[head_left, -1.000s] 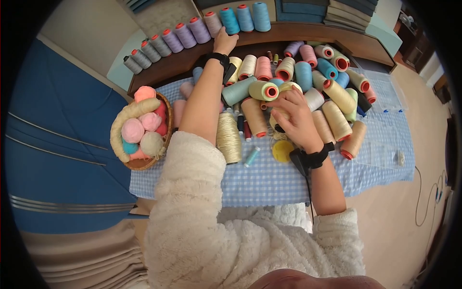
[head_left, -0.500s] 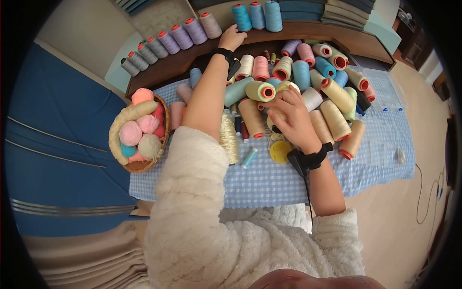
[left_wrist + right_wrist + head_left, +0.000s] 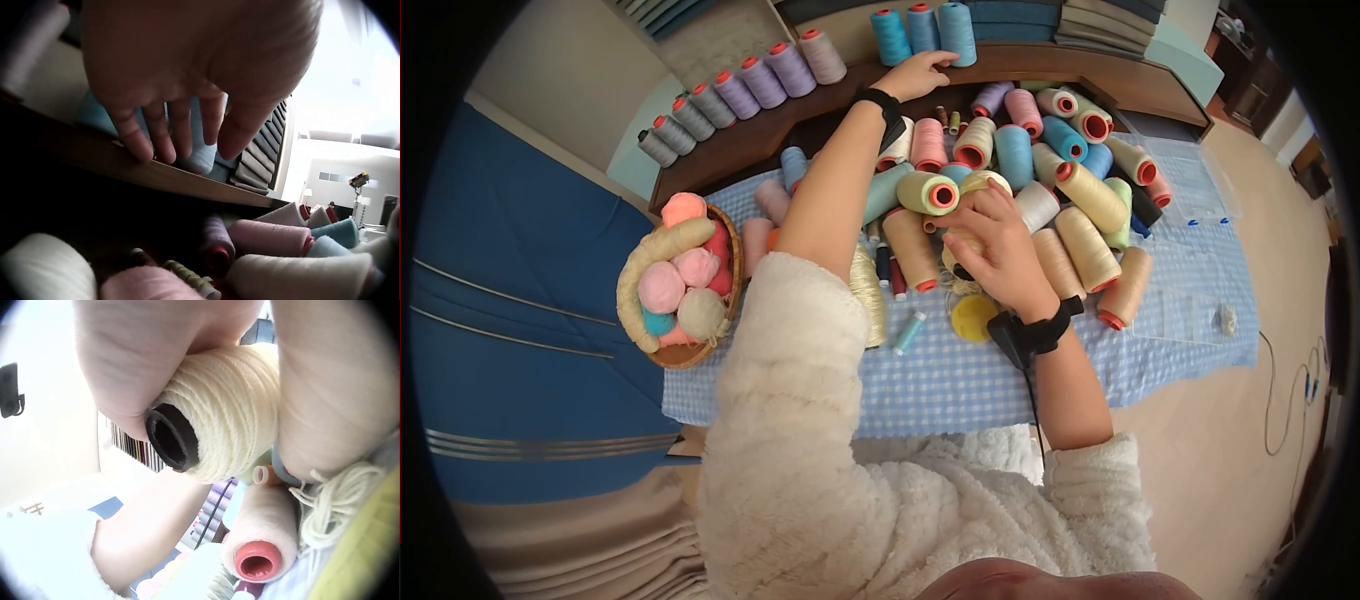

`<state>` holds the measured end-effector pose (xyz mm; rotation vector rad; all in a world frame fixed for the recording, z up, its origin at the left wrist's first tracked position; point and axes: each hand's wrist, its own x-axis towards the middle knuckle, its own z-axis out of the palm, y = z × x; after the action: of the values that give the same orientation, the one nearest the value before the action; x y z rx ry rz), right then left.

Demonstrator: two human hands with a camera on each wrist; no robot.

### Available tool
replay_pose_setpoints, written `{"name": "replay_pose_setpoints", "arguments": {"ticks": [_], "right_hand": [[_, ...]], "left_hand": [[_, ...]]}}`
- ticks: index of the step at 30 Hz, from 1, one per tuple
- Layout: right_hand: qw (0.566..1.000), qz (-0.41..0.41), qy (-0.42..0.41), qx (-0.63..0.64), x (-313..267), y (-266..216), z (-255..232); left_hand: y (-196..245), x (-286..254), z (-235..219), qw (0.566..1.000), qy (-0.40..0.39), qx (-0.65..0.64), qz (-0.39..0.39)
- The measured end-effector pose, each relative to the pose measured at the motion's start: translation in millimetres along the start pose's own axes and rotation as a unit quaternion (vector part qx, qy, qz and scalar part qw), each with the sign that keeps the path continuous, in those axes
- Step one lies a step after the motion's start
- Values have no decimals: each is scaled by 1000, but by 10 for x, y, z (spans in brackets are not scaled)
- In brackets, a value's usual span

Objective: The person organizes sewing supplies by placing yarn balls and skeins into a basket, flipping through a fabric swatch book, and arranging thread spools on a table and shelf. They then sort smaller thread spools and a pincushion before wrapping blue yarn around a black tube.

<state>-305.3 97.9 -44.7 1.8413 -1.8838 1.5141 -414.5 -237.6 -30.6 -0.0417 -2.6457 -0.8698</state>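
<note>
On the wooden ledge (image 3: pixel 1000 60) my left hand (image 3: pixel 918 75) reaches forward, its fingertips at the foot of the right-hand blue thread cone (image 3: pixel 957 33). In the left wrist view, its fingers (image 3: pixel 181 128) hang spread and fairly straight in front of the blue cones. Two more blue cones, one a deeper turquoise (image 3: pixel 890 37), stand left of it. Low over the table, my right hand (image 3: pixel 1000 245) grips a cream yarn spool (image 3: pixel 228 419) with a dark hollow core, thumb and fingers around its sides.
Grey, lilac and pinkish cones (image 3: pixel 765 82) line the ledge's left part. Many cones, such as a pale green one (image 3: pixel 925 192), lie piled on the checked cloth (image 3: pixel 960 390). A basket (image 3: pixel 683 355) of yarn balls stands left; a yellow disc (image 3: pixel 972 318) lies near the front.
The blue cones have shifted right, opening a gap after the pinkish cone. My left hand has moved right along the ledge, from the turquoise cone to the last blue one. The right hand keeps its hold.
</note>
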Motion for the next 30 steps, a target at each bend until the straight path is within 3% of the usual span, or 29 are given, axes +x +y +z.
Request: {"name": "replay_pose_setpoints", "arguments": {"ticks": [2,12,19,26,30], "right_hand": [[1000,-3,0,-2,-1,6,-1],[1000,-4,1,-17,-13,19,-6],[1000,-1,-6,-4,-14,14,-13],[1000,-4,-1,-13,-20,-15,-8],[1000,-2,2,-13,-23,-38,-13]], "left_hand": [[-52,173,67,1000,-22,4,-16],[-237,272,275,997,58,24,-34],[-63,-284,92,989,105,-82,-60],[73,-858,-446,987,52,-96,-114],[0,-1221,-662,986,77,-74,-130]]}}
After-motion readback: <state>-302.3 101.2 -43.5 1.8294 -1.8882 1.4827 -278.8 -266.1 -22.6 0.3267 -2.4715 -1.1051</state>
